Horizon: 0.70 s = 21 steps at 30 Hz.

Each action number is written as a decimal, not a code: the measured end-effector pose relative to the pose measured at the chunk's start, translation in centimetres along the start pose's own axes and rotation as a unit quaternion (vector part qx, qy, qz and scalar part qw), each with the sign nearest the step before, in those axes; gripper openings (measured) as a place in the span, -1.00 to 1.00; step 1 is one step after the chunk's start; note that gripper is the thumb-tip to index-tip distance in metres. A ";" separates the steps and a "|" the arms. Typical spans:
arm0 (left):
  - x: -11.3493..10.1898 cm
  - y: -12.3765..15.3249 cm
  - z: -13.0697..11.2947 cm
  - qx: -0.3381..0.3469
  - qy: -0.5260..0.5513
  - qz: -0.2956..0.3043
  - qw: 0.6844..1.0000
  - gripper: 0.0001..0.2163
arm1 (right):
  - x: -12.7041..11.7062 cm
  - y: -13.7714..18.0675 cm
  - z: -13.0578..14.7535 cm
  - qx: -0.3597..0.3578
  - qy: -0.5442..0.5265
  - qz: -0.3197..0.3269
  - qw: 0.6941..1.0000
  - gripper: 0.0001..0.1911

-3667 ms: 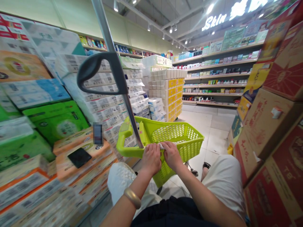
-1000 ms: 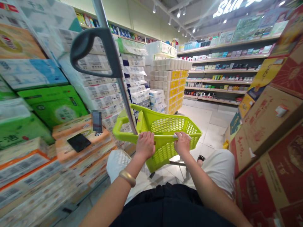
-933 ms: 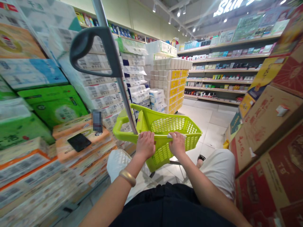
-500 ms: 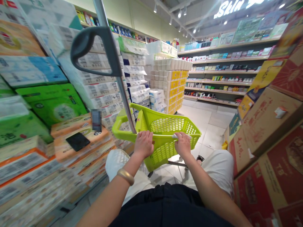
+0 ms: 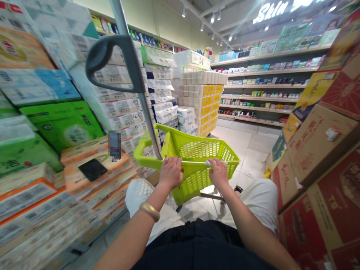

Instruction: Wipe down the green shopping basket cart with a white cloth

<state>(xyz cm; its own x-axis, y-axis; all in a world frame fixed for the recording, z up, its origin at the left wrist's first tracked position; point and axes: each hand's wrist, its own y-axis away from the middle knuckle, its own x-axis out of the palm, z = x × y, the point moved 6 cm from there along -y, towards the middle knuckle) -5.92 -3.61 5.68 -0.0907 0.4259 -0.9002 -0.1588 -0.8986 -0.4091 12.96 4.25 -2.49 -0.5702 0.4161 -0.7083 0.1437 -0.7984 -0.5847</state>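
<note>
A lime-green shopping basket cart (image 5: 194,187) with perforated sides stands in front of my knees. My left hand (image 5: 171,172) is closed over its near rim, close to the base of the metal pole (image 5: 147,112). Farther right on that rim, my right hand (image 5: 218,173) is closed on a crumpled white wipe (image 5: 208,163), pressing it against the plastic. Most of the wipe is hidden under the fingers. A dark grey loop handle (image 5: 115,63) sits high on the pole. The inside of the basket shows no goods where I can see it.
Stacked tissue packs (image 5: 123,105) rise on the left. A black flat object (image 5: 92,169) and a blurred-out phone-like object (image 5: 114,144) rest on orange packs (image 5: 98,187). Cardboard cartons (image 5: 315,146) stand close on the right. Product shelves (image 5: 261,86) line the back, beyond the tiled floor (image 5: 239,138).
My right hand has slid slightly to the right along the rim with the white wipe. My left hand keeps its hold in the same place.
</note>
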 end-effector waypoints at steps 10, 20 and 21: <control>-0.2 -0.1 -0.3 0.004 -0.007 -0.009 1.000 -0.65 | 1.2 0.2 7.0 -0.068 -0.059 0.037 0.995 -0.43; -0.2 -0.4 0.1 -0.012 -0.012 0.008 1.000 -0.67 | 0.2 0.0 2.1 0.027 0.018 0.016 0.999 -0.53; -0.2 -0.5 0.1 -0.014 -0.013 0.009 1.000 -0.68 | 0.4 -0.1 3.2 0.028 0.009 0.018 0.999 -0.54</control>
<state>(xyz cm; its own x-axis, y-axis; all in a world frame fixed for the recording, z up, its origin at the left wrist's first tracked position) -5.92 -3.25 6.03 -0.1179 0.4127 -0.9032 -0.1290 -0.9082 -0.3981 10.10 3.05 -1.46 -0.5506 0.3946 -0.7356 0.1174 -0.8359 -0.5362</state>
